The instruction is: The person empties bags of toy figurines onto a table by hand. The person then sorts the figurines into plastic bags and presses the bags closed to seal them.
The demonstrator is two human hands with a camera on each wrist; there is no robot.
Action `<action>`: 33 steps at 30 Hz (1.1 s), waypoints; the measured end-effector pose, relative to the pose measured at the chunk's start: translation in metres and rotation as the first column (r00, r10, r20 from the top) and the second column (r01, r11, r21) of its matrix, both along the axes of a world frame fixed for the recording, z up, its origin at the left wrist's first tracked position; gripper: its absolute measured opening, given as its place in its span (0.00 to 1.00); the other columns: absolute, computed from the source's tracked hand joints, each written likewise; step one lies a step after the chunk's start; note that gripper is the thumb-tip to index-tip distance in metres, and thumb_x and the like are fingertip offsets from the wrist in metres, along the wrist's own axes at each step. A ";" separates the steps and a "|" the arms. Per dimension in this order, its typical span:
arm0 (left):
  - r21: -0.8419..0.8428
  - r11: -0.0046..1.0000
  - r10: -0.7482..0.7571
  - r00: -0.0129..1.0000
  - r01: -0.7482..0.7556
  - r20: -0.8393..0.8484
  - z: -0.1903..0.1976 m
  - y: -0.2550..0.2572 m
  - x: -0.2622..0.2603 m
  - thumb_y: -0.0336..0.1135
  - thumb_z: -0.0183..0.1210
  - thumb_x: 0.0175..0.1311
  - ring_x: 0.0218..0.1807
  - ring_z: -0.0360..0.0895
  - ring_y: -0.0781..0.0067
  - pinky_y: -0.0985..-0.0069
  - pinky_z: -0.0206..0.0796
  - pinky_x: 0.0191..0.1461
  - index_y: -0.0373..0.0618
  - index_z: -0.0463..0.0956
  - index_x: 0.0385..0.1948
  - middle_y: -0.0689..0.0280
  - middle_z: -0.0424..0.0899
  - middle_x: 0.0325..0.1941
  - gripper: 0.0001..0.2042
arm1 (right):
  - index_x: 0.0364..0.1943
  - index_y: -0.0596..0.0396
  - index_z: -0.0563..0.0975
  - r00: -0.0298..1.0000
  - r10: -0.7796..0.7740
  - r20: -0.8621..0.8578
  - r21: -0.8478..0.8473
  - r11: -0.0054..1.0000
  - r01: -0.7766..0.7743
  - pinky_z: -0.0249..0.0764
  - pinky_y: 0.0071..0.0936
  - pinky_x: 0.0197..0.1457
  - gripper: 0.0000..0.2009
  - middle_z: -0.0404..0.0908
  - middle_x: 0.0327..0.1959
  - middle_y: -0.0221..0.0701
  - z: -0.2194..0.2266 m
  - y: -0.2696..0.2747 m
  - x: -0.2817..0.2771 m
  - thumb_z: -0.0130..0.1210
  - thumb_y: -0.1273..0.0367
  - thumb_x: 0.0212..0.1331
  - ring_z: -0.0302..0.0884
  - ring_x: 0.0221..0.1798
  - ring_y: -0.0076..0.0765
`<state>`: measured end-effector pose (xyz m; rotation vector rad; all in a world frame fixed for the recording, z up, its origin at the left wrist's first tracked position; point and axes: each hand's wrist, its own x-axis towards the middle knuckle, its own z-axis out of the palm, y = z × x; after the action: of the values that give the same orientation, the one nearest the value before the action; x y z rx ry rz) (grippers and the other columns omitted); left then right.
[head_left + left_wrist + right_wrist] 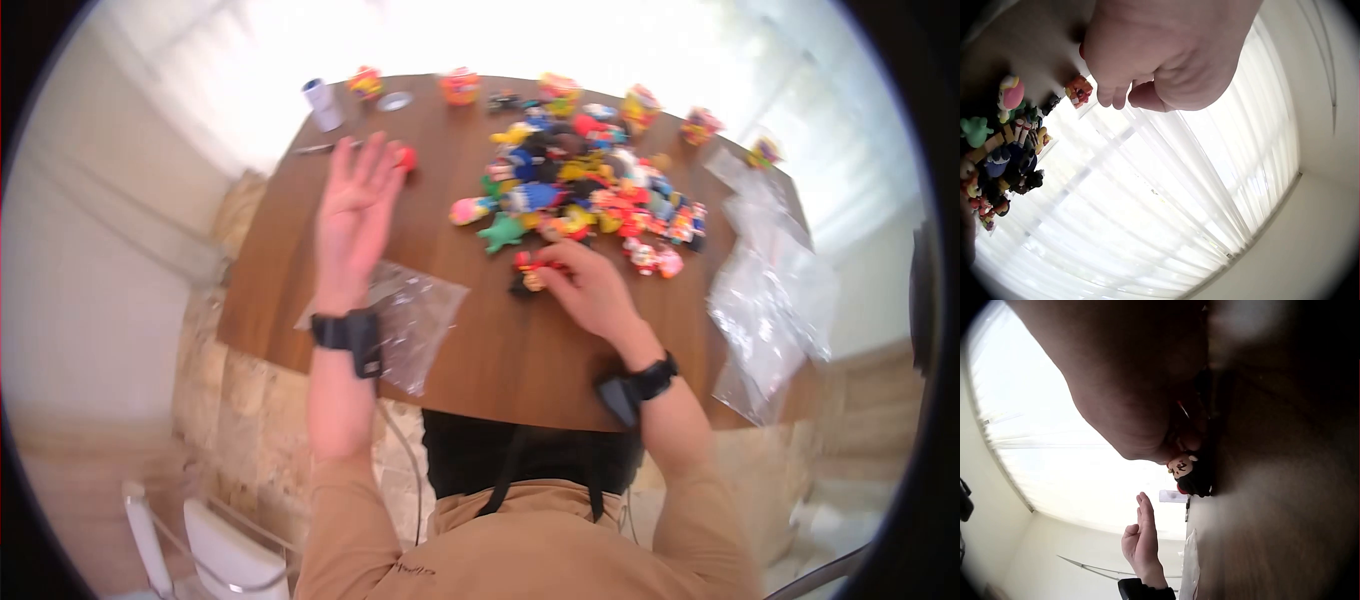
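My right hand (592, 290) pinches a small toy figurine (530, 275) close over the table, in front of the toy pile. In the right wrist view the figurine (1188, 475) shows black hair, a pale face and a bit of red, its body mostly hidden by the fingers. Over the table's left part, my left hand (352, 210) is raised with its fingers extended, holding nothing that shows. A round red thing (406, 158) appears just beside its fingertips. The heaped toy figurines (570, 180) include a green one (502, 232) and a pink-and-yellow one (468, 210).
Several colourful cups (460, 87) line the wooden table's (440, 330) far edge. A white cylinder (322, 105), a pale disc (394, 101) and a pen (315, 149) lie back left. Clear plastic bags lie left (420, 320) and right (765, 290). A white chair (225, 545) stands lower left.
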<state>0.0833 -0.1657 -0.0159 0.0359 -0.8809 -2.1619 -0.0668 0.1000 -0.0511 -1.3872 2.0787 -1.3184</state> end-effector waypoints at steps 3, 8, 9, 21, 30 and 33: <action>0.004 1.000 -0.026 0.999 0.026 -0.031 -0.005 -0.005 0.000 0.09 0.41 0.49 0.77 0.51 0.42 0.50 0.46 0.80 0.44 0.44 0.74 0.45 0.54 0.75 0.43 | 0.43 0.58 0.79 1.000 -0.002 0.007 -0.027 1.000 0.002 0.75 0.27 0.42 0.08 0.81 0.41 0.36 0.000 -0.001 0.001 0.58 0.70 0.64 0.81 0.38 0.34; 0.019 1.000 -0.014 0.999 0.015 -0.045 -0.001 -0.003 0.001 0.09 0.40 0.49 0.76 0.53 0.42 0.49 0.49 0.78 0.47 0.42 0.74 0.45 0.55 0.74 0.44 | 0.43 0.60 0.78 1.000 -0.012 0.011 0.033 0.999 0.012 0.73 0.26 0.41 0.08 0.79 0.38 0.34 0.008 -0.002 0.004 0.58 0.71 0.64 0.77 0.36 0.31; 0.022 1.000 -0.021 0.998 0.023 -0.051 -0.001 -0.001 0.001 0.09 0.39 0.49 0.76 0.54 0.42 0.49 0.49 0.78 0.48 0.41 0.75 0.46 0.55 0.74 0.44 | 0.43 0.61 0.78 0.999 -0.028 0.018 0.041 0.999 0.027 0.73 0.25 0.40 0.08 0.79 0.37 0.34 0.008 -0.002 0.005 0.58 0.71 0.64 0.76 0.35 0.31; -0.024 0.999 -0.037 0.996 0.036 -0.086 -0.010 -0.009 0.002 0.25 0.47 0.68 0.76 0.57 0.51 0.49 0.45 0.79 0.51 0.65 0.14 0.53 0.72 0.68 0.17 | 0.44 0.60 0.78 0.999 -0.022 0.031 0.055 0.998 0.020 0.73 0.26 0.45 0.09 0.80 0.39 0.34 0.002 -0.002 0.002 0.58 0.71 0.64 0.77 0.38 0.31; -0.026 0.999 -0.040 0.995 0.038 -0.087 -0.009 -0.008 0.003 0.26 0.47 0.69 0.76 0.57 0.52 0.50 0.45 0.79 0.51 0.65 0.14 0.54 0.72 0.68 0.18 | 0.44 0.60 0.77 0.999 -0.021 0.031 0.052 0.998 0.020 0.72 0.26 0.45 0.09 0.79 0.38 0.34 0.002 -0.002 0.002 0.58 0.71 0.64 0.77 0.38 0.32; -0.012 1.000 -0.029 0.994 0.028 -0.101 -0.007 -0.006 0.002 0.26 0.46 0.70 0.74 0.59 0.50 0.49 0.45 0.79 0.51 0.64 0.14 0.56 0.80 0.55 0.18 | 0.44 0.60 0.77 1.000 -0.018 0.010 0.053 0.998 0.018 0.72 0.26 0.45 0.09 0.79 0.38 0.34 0.002 -0.002 0.002 0.58 0.71 0.64 0.77 0.38 0.32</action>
<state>0.0852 -0.1712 -0.0230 -0.0907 -0.8391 -2.1652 -0.0651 0.0980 -0.0486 -1.3402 2.1085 -1.2659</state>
